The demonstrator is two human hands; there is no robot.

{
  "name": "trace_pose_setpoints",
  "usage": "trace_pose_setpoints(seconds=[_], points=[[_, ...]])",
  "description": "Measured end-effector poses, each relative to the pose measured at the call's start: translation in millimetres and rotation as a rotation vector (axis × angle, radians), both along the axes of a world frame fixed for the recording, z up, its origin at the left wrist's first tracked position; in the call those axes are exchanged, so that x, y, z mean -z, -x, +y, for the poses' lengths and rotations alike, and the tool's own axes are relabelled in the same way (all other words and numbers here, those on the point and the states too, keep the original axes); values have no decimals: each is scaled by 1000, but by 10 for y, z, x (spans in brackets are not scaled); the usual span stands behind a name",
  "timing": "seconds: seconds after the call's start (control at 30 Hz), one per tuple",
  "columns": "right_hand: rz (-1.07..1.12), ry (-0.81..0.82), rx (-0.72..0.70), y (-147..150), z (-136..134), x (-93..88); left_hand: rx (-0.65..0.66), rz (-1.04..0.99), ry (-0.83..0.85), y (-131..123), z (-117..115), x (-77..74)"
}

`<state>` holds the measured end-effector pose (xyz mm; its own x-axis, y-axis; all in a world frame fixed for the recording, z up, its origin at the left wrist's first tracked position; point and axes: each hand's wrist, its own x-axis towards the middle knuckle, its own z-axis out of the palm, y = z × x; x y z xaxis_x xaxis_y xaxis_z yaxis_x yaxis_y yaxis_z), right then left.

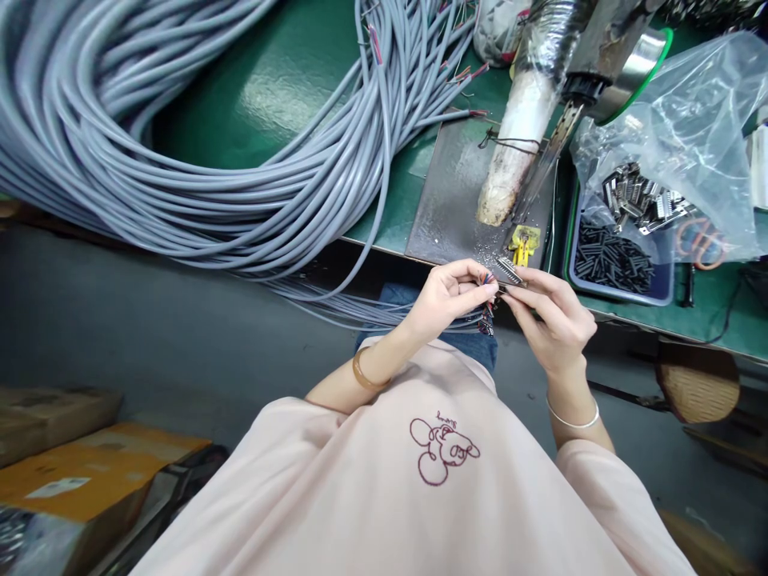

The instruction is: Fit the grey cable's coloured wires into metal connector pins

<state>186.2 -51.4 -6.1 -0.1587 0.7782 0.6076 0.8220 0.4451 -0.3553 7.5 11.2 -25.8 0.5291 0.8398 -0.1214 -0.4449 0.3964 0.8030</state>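
My left hand [447, 298] is closed in a pinch on the thin coloured wires [487, 282] at the end of a grey cable. My right hand [555, 316] is closed on a small metal connector [511, 272], held against those wire ends. Both hands meet just in front of the green bench's edge, below a small yellow fixture [523, 242] on a dark metal plate [450, 200]. More stripped cable ends [486, 324] hang under my left hand.
A large coil of grey cables [180, 160] covers the left of the green bench [288, 72]. A blue tray [624, 276] of black sleeves and a clear bag [678, 128] of metal shells lie at the right. A wrapped tool arm [522, 136] leans over the plate. Cardboard boxes [90, 472] sit lower left.
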Motion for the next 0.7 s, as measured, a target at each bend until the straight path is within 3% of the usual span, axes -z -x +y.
trace_pose_setpoints(seconds=[0.13, 0.23, 0.33, 0.47, 0.57, 0.63, 0.7], points=[[89, -141, 90, -46, -19, 13, 28, -26, 67, 35, 29, 26], [327, -228, 184, -48, -7, -32, 53, -98, 124, 53, 87, 48], [521, -241, 233, -29, 23, -107, 137, -158, 184, 62, 147, 60], [585, -262, 285, -17, 51, -173, 305, -189, 230, 87, 191, 125], [583, -298, 294, -24, 59, -188, 551, -205, 112, 112, 251, 202], [559, -321, 301, -29, 65, -190, 835, -193, -35, 119, 314, 185], [520, -332, 321, -34, 71, -191, 1132, -163, -199, 120, 350, 61]])
